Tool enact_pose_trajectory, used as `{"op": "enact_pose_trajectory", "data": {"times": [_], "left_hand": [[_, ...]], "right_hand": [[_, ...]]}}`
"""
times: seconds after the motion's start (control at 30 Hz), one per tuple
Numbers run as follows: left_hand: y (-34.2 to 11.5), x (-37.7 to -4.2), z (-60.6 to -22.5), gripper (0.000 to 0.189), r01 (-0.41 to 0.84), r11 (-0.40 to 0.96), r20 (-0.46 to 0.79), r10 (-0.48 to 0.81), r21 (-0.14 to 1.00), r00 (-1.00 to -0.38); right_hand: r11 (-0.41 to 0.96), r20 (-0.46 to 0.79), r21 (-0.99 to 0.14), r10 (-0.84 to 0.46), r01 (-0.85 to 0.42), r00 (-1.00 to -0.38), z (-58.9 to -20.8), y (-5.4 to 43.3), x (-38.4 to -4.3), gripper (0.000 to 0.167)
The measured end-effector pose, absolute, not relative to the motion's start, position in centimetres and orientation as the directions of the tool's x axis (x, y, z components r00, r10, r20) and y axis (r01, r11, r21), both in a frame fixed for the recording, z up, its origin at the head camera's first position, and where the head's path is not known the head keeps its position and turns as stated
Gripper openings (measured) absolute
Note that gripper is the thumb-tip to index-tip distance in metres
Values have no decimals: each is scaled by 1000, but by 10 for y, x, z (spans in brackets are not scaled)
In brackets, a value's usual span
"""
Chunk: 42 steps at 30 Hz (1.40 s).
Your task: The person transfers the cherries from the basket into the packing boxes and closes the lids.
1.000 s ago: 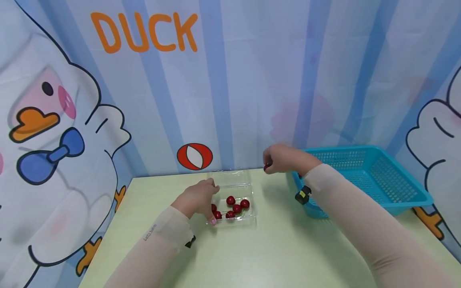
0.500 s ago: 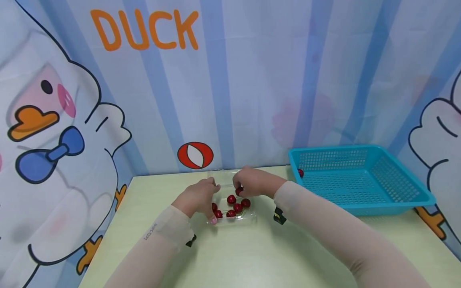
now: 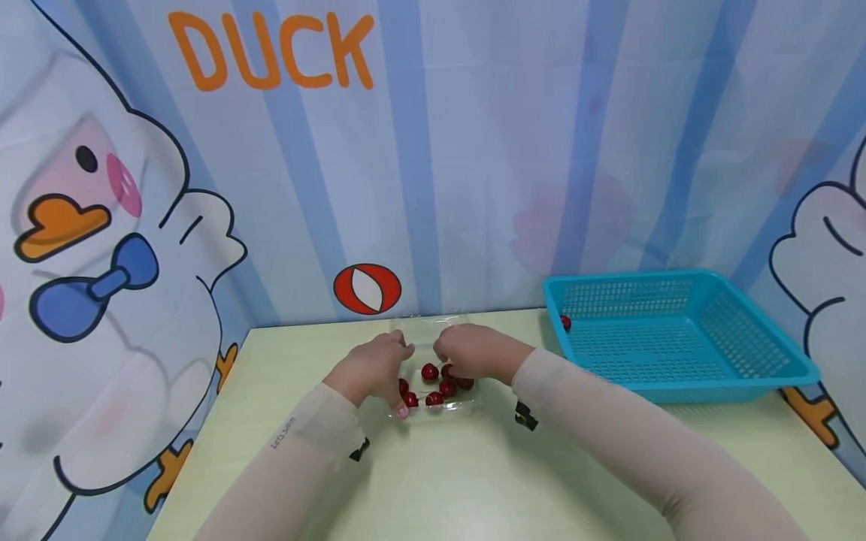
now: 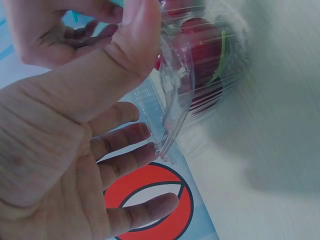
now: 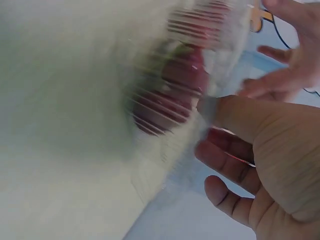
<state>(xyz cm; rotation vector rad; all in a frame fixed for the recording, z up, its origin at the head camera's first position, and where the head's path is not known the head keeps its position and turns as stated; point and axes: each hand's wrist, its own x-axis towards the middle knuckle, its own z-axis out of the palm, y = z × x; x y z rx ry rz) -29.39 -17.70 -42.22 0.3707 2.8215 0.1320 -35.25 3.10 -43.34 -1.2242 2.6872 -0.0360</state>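
A clear plastic box (image 3: 422, 409) with its lid folded back stands on the table, holding several red cherries (image 3: 434, 399) with green stems. My left hand (image 3: 372, 368) holds the box at its left side, thumb over the near rim and fingers along the edge. My right hand (image 3: 482, 351) reaches in over the box's right side. Just under its fingers a cherry (image 3: 447, 371) lies partly hidden. In the right wrist view, this hand's thumb and fingers are apart beside the box wall, and no cherry shows clearly pinched between them.
At the right of the table (image 3: 460, 473) stands a blue perforated basket (image 3: 704, 391), with a cherry (image 3: 565, 322) near its left wall. Behind the table hangs a striped curtain (image 3: 473, 165) with duck pictures.
My right hand has come left from beside the basket with a cherry, then down into the box, where that cherry now lies among the others. My left hand has stayed on the box.
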Motion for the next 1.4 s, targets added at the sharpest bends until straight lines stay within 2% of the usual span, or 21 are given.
{"op": "enact_pose_trajectory", "data": {"times": [0.2,0.37,0.5,0.67,0.8,0.97,1.1,1.4], "left_hand": [[-177,-294,-421,116,231,964,-283,260,134,-923],[-177,-293,-421,116,228,964,-283,259,138,-923],[-178,-293,-419,115,221,965,-287,253,139,-924],[-179,-293,-418,115,217,967,-291,247,131,-924],[-179,-293,-418,113,214,968,-298,244,131,-923],[-178,-292,-417,114,214,968,-300,244,130,-922],[-177,-292,-416,114,210,969,-300,241,132,-923],[-175,-295,-422,116,213,967,-295,245,137,-923]], "right_hand": [[663,-121,-163,-749,-731,-652,-404,53,-358,9],[683,-69,-206,-724,-700,-686,-376,91,-373,12],[739,-52,-227,-659,-634,-750,-359,127,-389,14],[800,-43,-328,-544,-503,-838,-349,171,-406,15],[824,-58,-370,-482,-430,-874,-353,202,-419,19],[843,-80,-354,-458,-405,-885,-372,230,-437,20],[855,-126,-350,-449,-384,-885,-390,243,-446,20],[866,-291,-383,-444,-322,-848,-416,244,-444,40]]}}
